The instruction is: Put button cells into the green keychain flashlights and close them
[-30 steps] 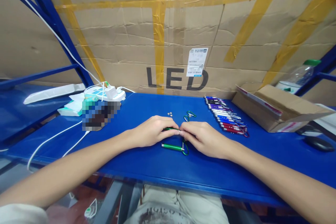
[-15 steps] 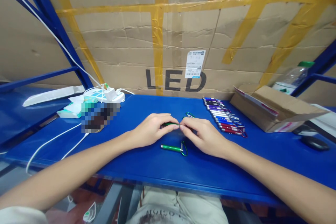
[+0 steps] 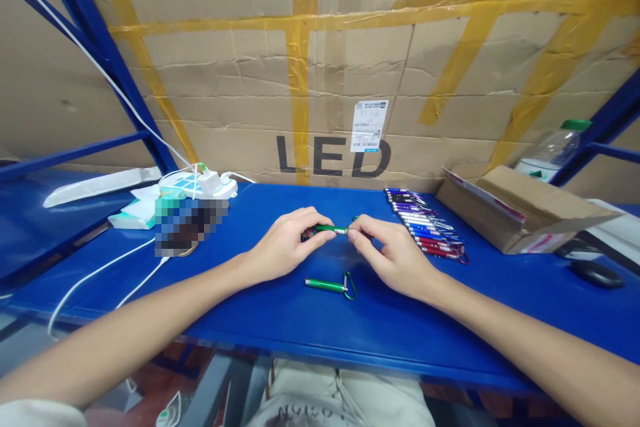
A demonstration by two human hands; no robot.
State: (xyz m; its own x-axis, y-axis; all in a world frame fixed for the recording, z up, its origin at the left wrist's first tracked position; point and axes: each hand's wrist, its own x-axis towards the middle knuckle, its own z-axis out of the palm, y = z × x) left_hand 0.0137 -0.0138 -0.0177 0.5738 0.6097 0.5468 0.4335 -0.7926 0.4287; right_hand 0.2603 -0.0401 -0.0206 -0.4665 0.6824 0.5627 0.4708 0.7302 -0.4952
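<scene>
Between my two hands is a slim green metal flashlight (image 3: 333, 229), held level above the blue table. My left hand (image 3: 287, 243) pinches its body between thumb and fingers. The fingertips of my right hand (image 3: 387, 250) are closed on its silver right end. Just below lies a second green flashlight with a carabiner clip (image 3: 325, 285) on the tabletop. Part of another green clip (image 3: 355, 218) shows behind my right fingers; whether it belongs to the held flashlight I cannot tell.
Right of my hands lies a row of several flashlights with clips (image 3: 425, 223) in purple, silver, blue and red. Beyond are an open cardboard box (image 3: 525, 207), a black mouse (image 3: 597, 273) and a bottle (image 3: 555, 150). A power strip (image 3: 200, 183) with white cables sits left; a big carton (image 3: 225, 93) stands behind.
My hands have moved slightly apart, my right hand a little rightwards, so more of the green flashlight's body and silver end shows. The flashlight on the table stays in place.
</scene>
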